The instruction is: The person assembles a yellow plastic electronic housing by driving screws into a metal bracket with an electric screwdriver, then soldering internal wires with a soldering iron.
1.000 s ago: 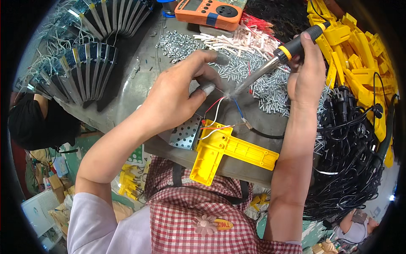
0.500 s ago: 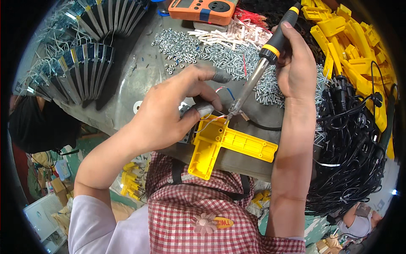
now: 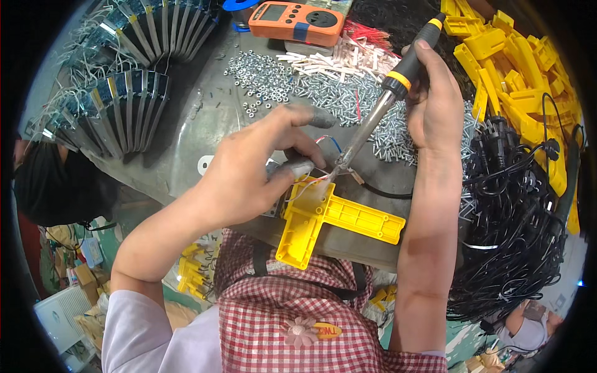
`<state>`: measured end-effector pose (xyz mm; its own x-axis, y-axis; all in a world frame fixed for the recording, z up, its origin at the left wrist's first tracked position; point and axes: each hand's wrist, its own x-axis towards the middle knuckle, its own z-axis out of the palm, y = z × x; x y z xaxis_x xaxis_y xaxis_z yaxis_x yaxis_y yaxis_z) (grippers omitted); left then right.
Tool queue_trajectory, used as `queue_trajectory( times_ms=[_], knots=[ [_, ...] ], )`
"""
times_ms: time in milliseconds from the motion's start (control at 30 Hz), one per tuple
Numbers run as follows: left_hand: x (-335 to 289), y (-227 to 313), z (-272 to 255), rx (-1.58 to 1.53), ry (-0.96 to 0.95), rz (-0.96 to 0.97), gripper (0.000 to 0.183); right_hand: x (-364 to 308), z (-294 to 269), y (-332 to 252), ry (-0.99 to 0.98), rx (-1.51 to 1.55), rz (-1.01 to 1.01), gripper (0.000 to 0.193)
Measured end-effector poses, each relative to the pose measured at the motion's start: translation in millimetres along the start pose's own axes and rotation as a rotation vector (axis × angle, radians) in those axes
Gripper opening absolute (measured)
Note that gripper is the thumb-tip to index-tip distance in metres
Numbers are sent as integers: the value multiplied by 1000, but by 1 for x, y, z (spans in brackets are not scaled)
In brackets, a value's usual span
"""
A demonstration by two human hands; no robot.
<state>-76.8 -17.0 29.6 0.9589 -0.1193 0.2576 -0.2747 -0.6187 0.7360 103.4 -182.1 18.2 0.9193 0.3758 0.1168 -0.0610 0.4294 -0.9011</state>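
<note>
My right hand (image 3: 435, 102) is wrapped round the dark handle of a soldering iron (image 3: 367, 130), which slants down to the left. Its tip meets thin wires (image 3: 320, 178) above a yellow plastic housing (image 3: 301, 236), and a faint haze hangs there. The housing lies open side up at the table's near edge, one arm pointing right and one toward me. With thumb and a bent finger, my left hand (image 3: 245, 165) pinches a thin wire beside the tip, its index finger stretched out above. Dark coverings sit on some fingertips. A black cable (image 3: 385, 194) runs right from the joint.
Beyond my hands lie heaped nuts (image 3: 258, 71), screws (image 3: 342, 93) and white sleeves (image 3: 336, 61). An orange multimeter (image 3: 297, 22) stands behind them. Yellow housings (image 3: 522, 81) and bundled black cables (image 3: 510, 248) crowd the right. Finned dark metal parts (image 3: 130, 102) fill the far left.
The iron's tip has shifted slightly left and down among the wires, and a whitish haze has appeared over the housing. My left index finger has drawn back a little; both grips stay the same.
</note>
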Motion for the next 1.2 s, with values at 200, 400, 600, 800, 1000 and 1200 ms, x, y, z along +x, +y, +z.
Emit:
queue_trajectory(
  times_ms=[200, 400, 600, 800, 1000, 1200],
  knots=[
    [3, 1, 0, 71, -19, -14, 57, 3, 0, -2, 43, -42, -12, 23],
    [5, -5, -10, 50, 126, -82, 38, 8, -8, -22, 177, -102, -106, 28],
    [-14, -37, -24, 623, 161, -26, 25, 18, 3, -45, 360, -578, -516, 26],
    [-52, -16, -24, 314, -43, 3, 53, 59, 27, -29, 411, -821, -802, 21],
    [-44, -5, -14, 352, -187, -41, 83, 120, -3, -3, 327, -1217, -551, 29],
    [-42, -15, -39, 399, -266, -38, 79, -14, 7, -43, -880, -1266, 213, 21]
  ],
)
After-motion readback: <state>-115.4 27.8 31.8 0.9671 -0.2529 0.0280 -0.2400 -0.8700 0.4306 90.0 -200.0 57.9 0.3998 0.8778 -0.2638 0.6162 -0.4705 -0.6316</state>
